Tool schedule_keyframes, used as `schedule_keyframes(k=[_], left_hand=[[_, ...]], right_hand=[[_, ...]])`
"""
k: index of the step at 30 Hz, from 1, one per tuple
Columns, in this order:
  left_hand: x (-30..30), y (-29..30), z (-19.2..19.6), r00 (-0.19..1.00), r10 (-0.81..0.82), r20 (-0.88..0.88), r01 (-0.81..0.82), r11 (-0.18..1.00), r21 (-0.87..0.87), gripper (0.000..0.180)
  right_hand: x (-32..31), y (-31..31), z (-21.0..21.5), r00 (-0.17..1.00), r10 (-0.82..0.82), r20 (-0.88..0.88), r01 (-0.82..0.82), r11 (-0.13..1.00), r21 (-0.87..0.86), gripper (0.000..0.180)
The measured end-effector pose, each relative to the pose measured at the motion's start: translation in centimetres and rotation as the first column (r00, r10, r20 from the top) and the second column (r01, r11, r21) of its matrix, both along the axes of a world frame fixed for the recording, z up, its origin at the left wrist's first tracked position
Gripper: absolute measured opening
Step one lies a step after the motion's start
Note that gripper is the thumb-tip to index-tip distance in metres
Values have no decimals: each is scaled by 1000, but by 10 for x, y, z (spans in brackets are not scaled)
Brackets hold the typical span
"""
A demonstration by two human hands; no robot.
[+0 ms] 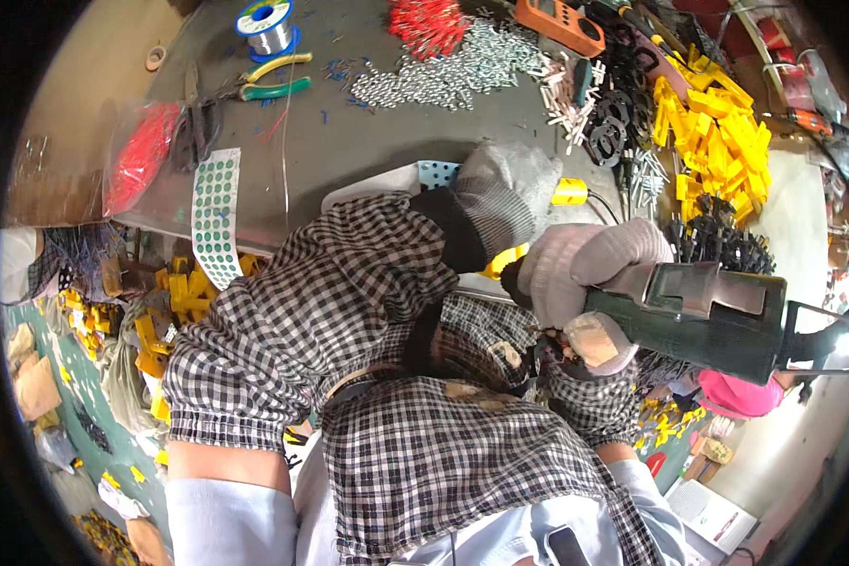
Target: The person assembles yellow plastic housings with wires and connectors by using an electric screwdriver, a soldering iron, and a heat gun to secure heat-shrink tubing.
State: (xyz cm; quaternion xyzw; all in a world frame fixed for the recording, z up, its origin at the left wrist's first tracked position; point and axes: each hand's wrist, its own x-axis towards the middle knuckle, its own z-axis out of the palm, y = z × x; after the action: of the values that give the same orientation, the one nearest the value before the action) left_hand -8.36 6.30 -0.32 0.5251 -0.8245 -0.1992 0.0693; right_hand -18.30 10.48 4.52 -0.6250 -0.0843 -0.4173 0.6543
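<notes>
My left hand [514, 184], in a grey knitted glove, bends over the near edge of the bench; its fingers are hidden behind the back of the hand. Right beside it is a small yellow plastic part [568, 192] with a black wire. A pale glove covers my right hand [602, 269], which is closed around a dark green power tool [689, 316] of a kind I cannot make out. The tool's body points off to the right, with a metal clip on it and a bright light at its end. Another yellow piece [507, 260] shows between my hands.
On the bench [349, 141] lie a solder wire spool [266, 30], pliers [274, 89], small metal parts [453, 77], red pieces [426, 26] and an orange meter [561, 24]. Yellow parts [722, 137] are heaped at right. A sheet of green dots [216, 212] overhangs the edge.
</notes>
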Motion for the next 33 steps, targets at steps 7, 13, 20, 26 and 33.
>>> schedule_keyframes(k=[7,13,20,26,33], left_hand=[[3,-4,0,999,30,-45,-28,999,41,27],[5,4,10,996,87,-33,-88,996,-22,26],[-10,49,-3,994,106,31,-91,942,-323,26],[-48,79,-41,397,200,-896,57,969,241,30],[-34,84,-53,198,332,-922,-22,942,334,23]], right_hand=[[6,-6,-2,996,81,-24,-82,996,-25,41],[-4,-11,9,987,143,-76,-145,989,-18,52],[-24,14,112,879,-414,-238,400,910,-108,25],[-40,-41,104,682,10,-731,431,802,414,38],[17,-52,6,933,-329,-144,358,810,465,21]])
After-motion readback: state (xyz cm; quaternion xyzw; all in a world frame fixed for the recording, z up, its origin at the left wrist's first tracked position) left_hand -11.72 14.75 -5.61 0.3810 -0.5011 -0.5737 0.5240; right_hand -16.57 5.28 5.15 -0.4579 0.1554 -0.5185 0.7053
